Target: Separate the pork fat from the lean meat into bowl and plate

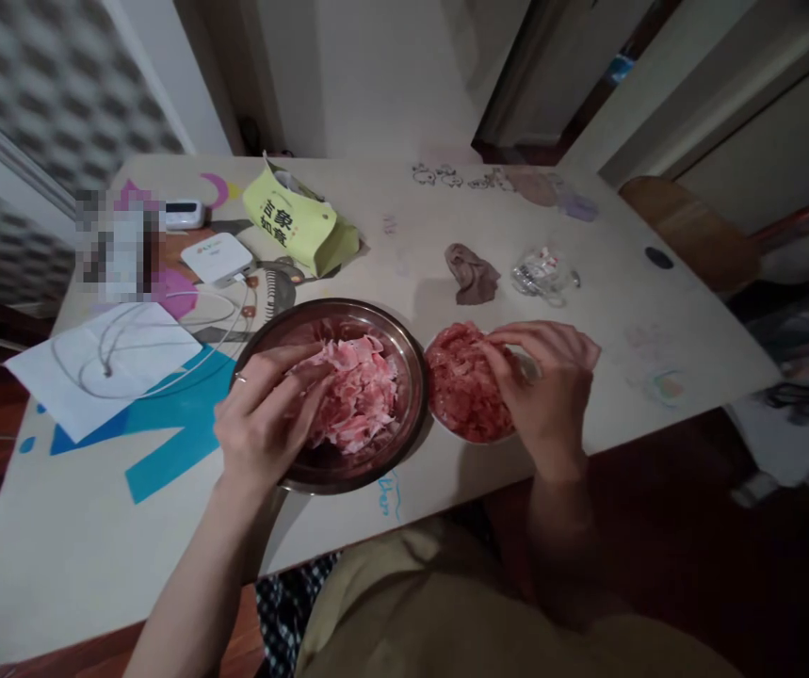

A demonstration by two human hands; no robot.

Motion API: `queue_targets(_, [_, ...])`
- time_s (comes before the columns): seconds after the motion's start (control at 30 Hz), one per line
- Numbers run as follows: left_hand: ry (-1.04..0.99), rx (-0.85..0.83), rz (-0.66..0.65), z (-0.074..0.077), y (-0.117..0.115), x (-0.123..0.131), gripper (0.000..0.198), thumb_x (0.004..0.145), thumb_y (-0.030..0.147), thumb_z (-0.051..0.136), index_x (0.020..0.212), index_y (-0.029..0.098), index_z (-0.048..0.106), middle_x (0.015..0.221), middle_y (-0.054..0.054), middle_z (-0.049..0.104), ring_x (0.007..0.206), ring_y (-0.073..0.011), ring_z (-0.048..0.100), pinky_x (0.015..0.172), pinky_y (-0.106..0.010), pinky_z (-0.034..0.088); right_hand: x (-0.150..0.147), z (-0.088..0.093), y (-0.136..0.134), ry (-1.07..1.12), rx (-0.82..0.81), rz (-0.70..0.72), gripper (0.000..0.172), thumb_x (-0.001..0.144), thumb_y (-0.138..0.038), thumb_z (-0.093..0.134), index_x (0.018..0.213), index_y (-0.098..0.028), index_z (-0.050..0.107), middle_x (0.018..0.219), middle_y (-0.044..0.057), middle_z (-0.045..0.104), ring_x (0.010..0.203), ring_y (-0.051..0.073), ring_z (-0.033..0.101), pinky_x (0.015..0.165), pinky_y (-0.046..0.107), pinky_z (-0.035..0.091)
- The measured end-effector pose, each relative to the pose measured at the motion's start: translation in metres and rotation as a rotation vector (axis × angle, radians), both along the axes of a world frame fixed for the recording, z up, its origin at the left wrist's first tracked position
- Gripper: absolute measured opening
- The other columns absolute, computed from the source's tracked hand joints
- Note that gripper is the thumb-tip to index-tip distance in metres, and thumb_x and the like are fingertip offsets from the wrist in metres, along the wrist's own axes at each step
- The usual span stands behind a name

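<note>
A round metal basin (420, 386) holds a loose heap of thin, pale pink, ruffled pieces (358, 395) that look like sliced meat. My left hand (266, 405) reaches over its left side, fingers bent together against the heap on a pink piece. Close to the basin's right side stands a smaller pale bowl filled with red, shredded-looking meat (464, 386). Above that bowl's right part is my right hand (542, 377), thumb and forefinger pinched at the meat. What lies between those fingertips is too small to make out.
Behind the basin lies a yellow-green tissue pack (298, 221). A crumpled brown cloth (471, 273) and a clear plastic bundle (542, 273) sit behind the meat bowl. To the left are a white box (217, 256), a white cable (156, 391) and paper (86, 377). The table's front edge (347, 546) runs near my body.
</note>
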State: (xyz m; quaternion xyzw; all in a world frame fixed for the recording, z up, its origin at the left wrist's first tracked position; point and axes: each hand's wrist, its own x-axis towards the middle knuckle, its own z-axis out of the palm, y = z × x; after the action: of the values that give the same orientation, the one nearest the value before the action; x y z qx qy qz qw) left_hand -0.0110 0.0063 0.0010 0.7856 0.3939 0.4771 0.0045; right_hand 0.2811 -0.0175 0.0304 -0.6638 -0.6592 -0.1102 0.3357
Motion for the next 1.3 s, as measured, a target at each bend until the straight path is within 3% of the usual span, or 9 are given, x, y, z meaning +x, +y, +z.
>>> queue_targets(0.13, [0.064,-0.042,0.024,-0.001,0.003,-0.002,0.013,0.089,0.015,0.073,0.101,0.021,0.074,0.111,-0.006,0.076,0.103,-0.0220,0.071,0.089,-0.036,0.058,0.030,-0.018,-0.004,-0.022,-0.116,-0.080,0.023,0.097,-0.034,0.059,0.080,-0.025,0.071,0.093,0.000,0.076,0.097,0.024,0.063,0.098,0.043,0.034])
queue_targets(0.3, [0.061,-0.087,0.006,-0.002,0.004,-0.003,0.012,0.091,0.016,0.071,0.101,0.022,0.074,0.110,-0.006,0.076,0.107,-0.0228,0.069,0.094,-0.038,0.057,0.034,-0.032,-0.005,-0.042,-0.171,-0.073,0.023,0.097,-0.031,0.058,0.081,-0.024,0.071,0.093,0.001,0.076,0.095,0.023,0.062,0.097,0.043,0.033])
queue_targets(0.53, [0.034,-0.073,0.019,-0.005,0.004,-0.005,0.028,0.093,0.013,0.065,0.118,0.024,0.072,0.111,-0.007,0.075,0.107,-0.0224,0.068,0.094,-0.038,0.056,0.033,-0.021,-0.006,-0.089,-0.120,-0.104,0.020,0.095,-0.027,0.059,0.079,-0.023,0.070,0.094,0.003,0.077,0.095,0.025,0.063,0.098,0.049,0.033])
queue_targets(0.67, [0.013,-0.088,0.096,-0.005,0.003,-0.005,0.022,0.095,0.019,0.065,0.115,0.023,0.074,0.100,-0.005,0.076,0.096,-0.0194,0.069,0.085,-0.033,0.056,0.028,-0.013,-0.009,-0.077,-0.097,-0.105,0.020,0.094,-0.028,0.060,0.076,-0.024,0.068,0.094,0.005,0.077,0.097,0.027,0.064,0.100,0.053,0.034])
queue_targets(0.83, [0.061,-0.167,0.086,-0.007,0.003,-0.004,0.009,0.094,0.024,0.069,0.093,0.019,0.077,0.081,-0.002,0.076,0.077,-0.0166,0.068,0.075,-0.030,0.054,0.008,-0.005,-0.005,-0.068,-0.143,0.004,0.022,0.098,-0.029,0.055,0.086,-0.025,0.074,0.101,0.004,0.078,0.100,0.027,0.065,0.103,0.054,0.034])
queue_targets(0.9, [0.120,-0.216,0.081,-0.007,0.003,-0.005,0.014,0.096,0.022,0.064,0.098,0.018,0.077,0.080,-0.002,0.076,0.076,-0.0166,0.068,0.073,-0.029,0.053,-0.007,-0.005,0.000,-0.070,-0.144,0.082,0.019,0.097,-0.032,0.060,0.087,-0.025,0.074,0.101,0.004,0.077,0.102,0.028,0.065,0.102,0.053,0.037])
queue_targets(1.07, [0.182,-0.367,0.071,-0.007,0.004,-0.007,0.037,0.095,0.009,0.053,0.125,0.021,0.071,0.117,-0.006,0.075,0.105,-0.0204,0.070,0.085,-0.032,0.057,-0.053,-0.012,0.015,-0.045,-0.249,0.421,0.010,0.094,-0.021,0.065,0.094,-0.023,0.074,0.108,0.005,0.074,0.107,0.024,0.062,0.096,0.043,0.046])
queue_targets(1.2, [0.290,-0.389,-0.026,-0.009,0.006,-0.007,0.034,0.094,0.010,0.056,0.123,0.021,0.071,0.125,-0.007,0.073,0.117,-0.0243,0.066,0.095,-0.039,0.058,-0.077,-0.018,0.026,-0.121,-0.362,0.476,0.021,0.095,-0.010,0.057,0.093,-0.022,0.075,0.100,0.007,0.070,0.102,0.024,0.058,0.088,0.040,0.049])
queue_targets(1.3, [0.428,-0.405,-0.194,-0.012,0.008,-0.005,0.033,0.093,0.008,0.059,0.123,0.019,0.070,0.129,-0.009,0.072,0.126,-0.0250,0.063,0.103,-0.041,0.057,-0.085,-0.025,0.033,-0.231,-0.431,0.516,0.026,0.095,-0.006,0.053,0.097,-0.020,0.075,0.101,0.009,0.068,0.103,0.025,0.055,0.087,0.040,0.048])
